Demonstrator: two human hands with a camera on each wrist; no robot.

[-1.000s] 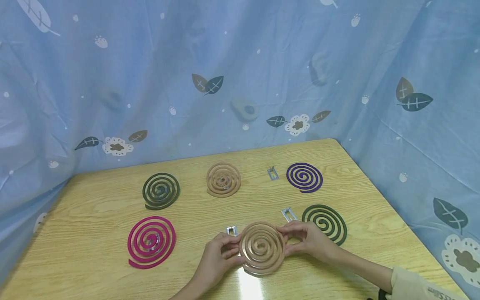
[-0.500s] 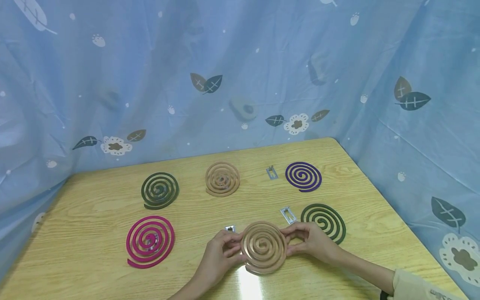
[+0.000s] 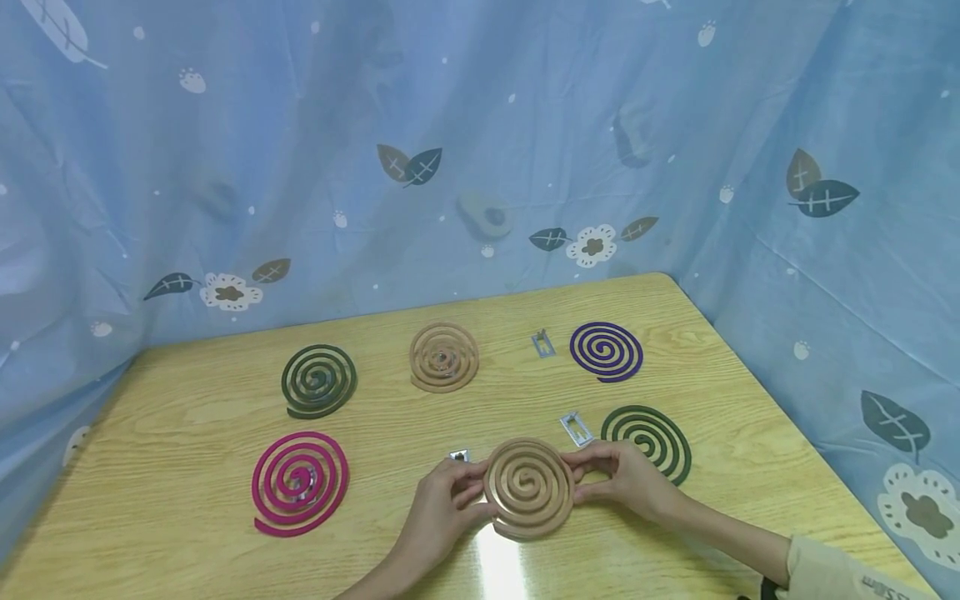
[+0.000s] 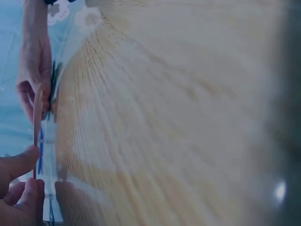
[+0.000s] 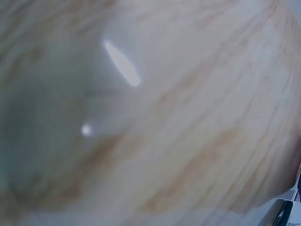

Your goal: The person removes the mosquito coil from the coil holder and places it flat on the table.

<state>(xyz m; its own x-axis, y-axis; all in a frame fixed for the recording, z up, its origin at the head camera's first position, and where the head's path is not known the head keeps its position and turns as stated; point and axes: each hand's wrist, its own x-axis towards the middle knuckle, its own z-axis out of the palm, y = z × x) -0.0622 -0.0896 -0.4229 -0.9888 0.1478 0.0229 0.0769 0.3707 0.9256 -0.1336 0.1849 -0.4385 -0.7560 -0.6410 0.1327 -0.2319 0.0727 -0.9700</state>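
1. While my left hand [image 3: 441, 507] and right hand [image 3: 628, 483] pinch its opposite edges between thumb and fingers, the tan coil [image 3: 527, 479] nearly faces the head camera, held over the near part of the wooden table [image 3: 187, 450]; its rounded, even bands wind out from a small central curl to a blunt end at the lower left, with pale glare showing through some of the gaps

2. Also in the head view, a small metal stand [image 3: 459, 456] peeps out just beyond my left fingers, a second stand [image 3: 577, 432] lies just beyond my right ones, and a dark green coil [image 3: 643, 442] lies beside my right hand, partly hidden by it

3. Seen from my left wrist, the same coil is nearly edge-on, a thin pinkish-brown strip at the left, my left thumb and fingertips pinching its lower end, my right hand at its upper end

4. At my right wrist, blurred wood grain and bright glints fill most of the view; I cannot tell my grip there
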